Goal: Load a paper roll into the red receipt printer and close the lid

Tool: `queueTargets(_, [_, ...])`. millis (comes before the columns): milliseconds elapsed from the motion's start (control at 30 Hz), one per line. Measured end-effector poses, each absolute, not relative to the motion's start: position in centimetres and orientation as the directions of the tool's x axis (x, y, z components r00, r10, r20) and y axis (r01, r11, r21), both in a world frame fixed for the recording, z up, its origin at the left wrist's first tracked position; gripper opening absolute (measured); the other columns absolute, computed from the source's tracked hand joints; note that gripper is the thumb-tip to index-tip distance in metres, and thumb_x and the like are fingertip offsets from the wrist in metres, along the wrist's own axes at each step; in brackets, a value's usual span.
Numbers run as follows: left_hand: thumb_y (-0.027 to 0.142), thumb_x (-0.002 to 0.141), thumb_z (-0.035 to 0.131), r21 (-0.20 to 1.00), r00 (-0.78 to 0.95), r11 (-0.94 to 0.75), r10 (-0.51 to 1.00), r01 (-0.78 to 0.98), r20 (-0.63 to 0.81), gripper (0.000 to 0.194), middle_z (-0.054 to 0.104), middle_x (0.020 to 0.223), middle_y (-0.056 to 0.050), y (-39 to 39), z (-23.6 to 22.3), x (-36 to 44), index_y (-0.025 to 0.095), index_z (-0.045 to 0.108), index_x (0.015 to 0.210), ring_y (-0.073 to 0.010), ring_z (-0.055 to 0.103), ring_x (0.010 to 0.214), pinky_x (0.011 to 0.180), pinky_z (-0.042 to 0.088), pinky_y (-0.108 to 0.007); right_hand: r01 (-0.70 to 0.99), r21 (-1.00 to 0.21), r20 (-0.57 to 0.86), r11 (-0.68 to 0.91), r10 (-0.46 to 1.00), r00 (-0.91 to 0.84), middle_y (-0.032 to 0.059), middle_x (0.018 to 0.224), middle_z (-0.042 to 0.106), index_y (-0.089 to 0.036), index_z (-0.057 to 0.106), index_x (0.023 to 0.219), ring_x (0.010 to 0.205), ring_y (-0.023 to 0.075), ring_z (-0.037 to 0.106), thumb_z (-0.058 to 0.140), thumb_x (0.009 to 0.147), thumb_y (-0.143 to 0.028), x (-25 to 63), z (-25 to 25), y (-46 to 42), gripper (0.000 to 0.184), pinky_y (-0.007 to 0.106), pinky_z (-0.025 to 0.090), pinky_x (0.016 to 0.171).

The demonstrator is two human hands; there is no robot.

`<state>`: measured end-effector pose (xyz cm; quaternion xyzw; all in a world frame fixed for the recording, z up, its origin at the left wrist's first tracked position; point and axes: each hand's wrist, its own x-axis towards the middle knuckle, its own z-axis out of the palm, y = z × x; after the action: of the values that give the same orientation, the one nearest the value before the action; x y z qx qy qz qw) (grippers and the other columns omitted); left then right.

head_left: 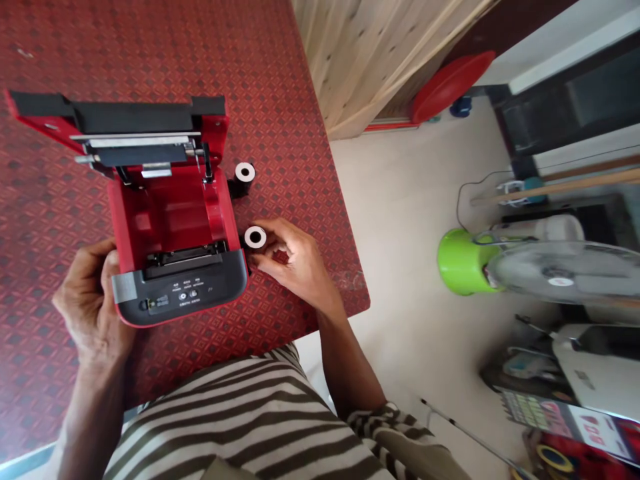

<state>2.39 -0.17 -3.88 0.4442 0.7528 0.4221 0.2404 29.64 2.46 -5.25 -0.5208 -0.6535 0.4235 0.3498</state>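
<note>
A red and black receipt printer [183, 290] stands on the table with its lid [135, 119] raised. Its red paper bay [177, 207] shows no roll inside. My left hand [95, 293] grips the printer's left side, fingers partly hidden behind the housing. On the right side, my right hand [293, 263] has its thumb and fingers curled around a small paper roll [255, 238] that stands on end, white end up. Another such roll [245, 173] with a dark side stands farther back, close to the printer's right wall.
The table [285, 133] has a red patterned cover and ends at the right above a pale floor [390, 200]. Beyond are a green bucket [457, 263], a fan [560, 273], a red basin [453, 87] and a wooden panel [370, 53].
</note>
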Motion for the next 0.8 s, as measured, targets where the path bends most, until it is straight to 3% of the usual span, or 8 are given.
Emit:
queueTargets(100, [0.040, 0.093, 0.068, 0.844, -0.488, 0.251, 0.873, 0.475, 0.015, 0.025, 0.074, 0.083, 0.002, 0.0, -3.7, 2.4, 0.022, 0.081, 0.105, -0.0144, 0.057, 0.070, 0.067, 0.046, -0.029, 0.401, -0.916, -0.067, 0.031, 0.971, -0.229, 0.0037, 0.107, 0.079, -0.021, 0.063, 0.141, 0.080, 0.0141, 0.073, 0.071, 0.087, -0.014, 31.7, -4.2, 3.2, 0.055, 0.030, 0.062, 0.074])
queueTargets(167, [0.042, 0.094, 0.068, 0.844, -0.485, 0.268, 0.875, 0.465, -0.011, 0.026, 0.074, 0.083, 0.002, 0.1, -3.5, 2.6, 0.022, 0.081, 0.106, -0.0141, 0.056, 0.070, 0.067, 0.045, -0.029, 0.435, -0.899, -0.014, 0.055, 0.988, -0.154, 0.0058, 0.113, 0.080, -0.019, 0.069, 0.132, 0.084, 0.0146, 0.074, 0.067, 0.090, -0.013, 32.5, -3.7, 4.6, 0.042, 0.031, 0.061, 0.075])
queueTargets(233, [0.043, 0.094, 0.068, 0.842, -0.488, 0.281, 0.872, 0.461, -0.023, 0.027, 0.073, 0.082, 0.003, 0.2, -3.3, 2.7, 0.022, 0.081, 0.105, -0.0138, 0.055, 0.070, 0.066, 0.044, -0.028, 0.463, -0.877, 0.092, 0.128, 0.991, -0.100, 0.0070, 0.119, 0.080, -0.019, 0.073, 0.122, 0.091, 0.0159, 0.075, 0.069, 0.093, -0.016, 32.4, -3.6, 6.6, 0.030, 0.032, 0.061, 0.082])
queueTargets(333, [0.043, 0.094, 0.067, 0.841, -0.487, 0.278, 0.873, 0.464, -0.020, 0.027, 0.072, 0.079, 0.003, 0.2, -3.3, 2.6, 0.022, 0.081, 0.105, -0.0135, 0.054, 0.068, 0.064, 0.042, -0.028, 0.509, -0.820, 0.192, 0.261, 0.964, -0.185, 0.0089, 0.131, 0.076, -0.018, 0.069, 0.132, 0.109, 0.0184, 0.074, 0.080, 0.088, -0.018, 30.6, -4.3, 9.8, 0.046, 0.036, 0.060, 0.099])
queueTargets(433, [0.041, 0.094, 0.065, 0.842, -0.466, 0.250, 0.885, 0.477, 0.002, 0.027, 0.072, 0.079, 0.003, 0.0, -3.6, 2.1, 0.022, 0.081, 0.105, -0.0140, 0.054, 0.066, 0.062, 0.042, -0.029, 0.551, -0.776, 0.193, 0.308, 0.947, -0.258, 0.0068, 0.138, 0.075, -0.022, 0.067, 0.131, 0.129, 0.0189, 0.068, 0.076, 0.092, -0.020, 28.6, -5.8, 11.9, 0.040, 0.039, 0.052, 0.114])
queueTargets(567, [0.044, 0.099, 0.063, 0.842, -0.424, 0.239, 0.906, 0.484, -0.013, 0.030, 0.075, 0.086, 0.001, -0.4, -4.2, 1.3, 0.023, 0.080, 0.110, -0.0158, 0.058, 0.071, 0.065, 0.043, -0.030, 0.521, -0.817, 0.176, 0.246, 0.968, -0.180, 0.0042, 0.123, 0.078, -0.023, 0.067, 0.119, 0.113, 0.0186, 0.072, 0.072, 0.093, -0.022, 28.5, -6.4, 11.8, 0.026, 0.037, 0.058, 0.100])
queueTargets(667, [0.049, 0.100, 0.062, 0.845, -0.406, 0.269, 0.911, 0.463, -0.067, 0.033, 0.078, 0.095, 0.000, -0.6, -4.4, 0.9, 0.023, 0.079, 0.114, -0.0165, 0.061, 0.074, 0.068, 0.044, -0.031, 0.421, -0.848, 0.288, 0.322, 0.947, -0.144, 0.0034, 0.112, 0.074, -0.024, 0.061, 0.120, 0.102, 0.0185, 0.073, 0.062, 0.097, -0.026, 29.8, -3.8, 10.2, 0.024, 0.037, 0.061, 0.090])
queueTargets(800, [0.054, 0.100, 0.063, 0.858, -0.387, 0.271, 0.917, 0.437, -0.092, 0.036, 0.080, 0.099, -0.001, -0.7, -4.3, 0.8, 0.025, 0.079, 0.116, -0.0173, 0.065, 0.078, 0.071, 0.046, -0.032, 0.508, -0.746, 0.395, 0.430, 0.900, -0.182, 0.0055, 0.113, 0.071, -0.029, 0.050, 0.123, 0.102, 0.0201, 0.076, 0.044, 0.106, -0.026, 30.7, 2.2, 7.3, 0.019, 0.039, 0.064, 0.088])
